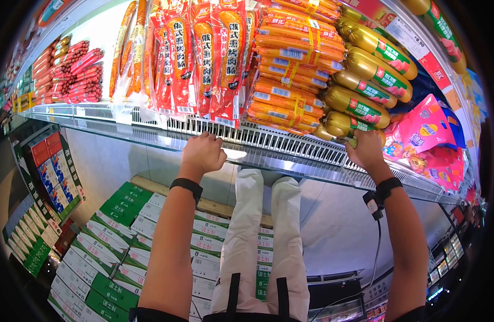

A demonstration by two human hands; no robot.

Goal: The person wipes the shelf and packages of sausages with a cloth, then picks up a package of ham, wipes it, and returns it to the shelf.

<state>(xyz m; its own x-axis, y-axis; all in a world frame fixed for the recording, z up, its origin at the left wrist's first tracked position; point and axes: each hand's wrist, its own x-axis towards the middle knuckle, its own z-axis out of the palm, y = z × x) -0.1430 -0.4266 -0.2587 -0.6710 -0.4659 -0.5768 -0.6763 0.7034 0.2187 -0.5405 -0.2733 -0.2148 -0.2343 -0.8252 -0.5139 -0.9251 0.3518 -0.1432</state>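
Observation:
My left hand (204, 154) is closed, its fingers curled over the glass front edge (123, 134) of a chilled shelf. Farther right, my right hand (366, 152) is closed at the same edge, beside the lowest gold-wrapped sausage (341, 124). A small yellow-green bit shows at its fingertips; what it is I cannot make out. Above my left hand hang red packets of smoked sausages (204, 64). Bundles of orange-wrapped sausages (290, 80) lie between the red packets and several gold sausages. Black bands circle both wrists.
Pink bags (424, 139) lie at the shelf's right end, and small red sausages (70, 72) are piled at its left. A white grille (247, 137) runs behind the glass edge. Green-and-white cartons (118, 241) are stacked below. A cable (378, 247) hangs from the right wrist.

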